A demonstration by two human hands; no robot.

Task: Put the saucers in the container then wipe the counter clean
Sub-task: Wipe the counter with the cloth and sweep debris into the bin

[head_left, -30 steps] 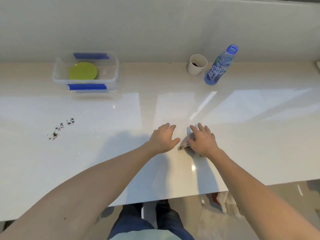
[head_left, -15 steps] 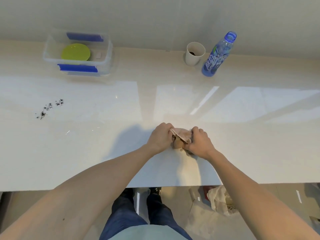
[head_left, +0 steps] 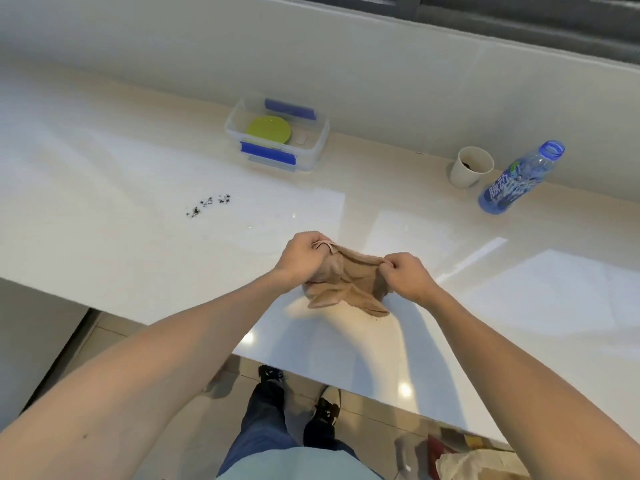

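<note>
Surroundings first: I noted a scatter of dark crumbs (head_left: pixel 209 204) on the glossy white counter (head_left: pixel 104 209), left of and beyond the hands and short of the container. A white paper cup (head_left: pixel 471 167) with dark residue inside stood at the far right, just beside an uncapped blue-labelled clear plastic bottle (head_left: pixel 517 178), which appeared to lean right in this wide-angle view. Both stood near the pale back wall (head_left: pixel 381 71). Nothing lay on the counter between the hands and the crumbs.

The clear plastic container with blue clip latches (head_left: pixel 277 135) sat at the back of the counter, its long axis running left-right along the wall and its open top facing up. A round lime-green saucer (head_left: pixel 268 130) lay flat inside it, toward its left half. I could not tell whether more than one saucer was stacked there.

My left hand (head_left: pixel 302 255) and right hand (head_left: pixel 406 276) were each closed on an upper edge of a crumpled beige cloth (head_left: pixel 346 282), apart from one another, with the cloth spread between them. The cloth's lower folds hung toward the counter surface near its front edge; I could not tell whether they touched it.
</note>
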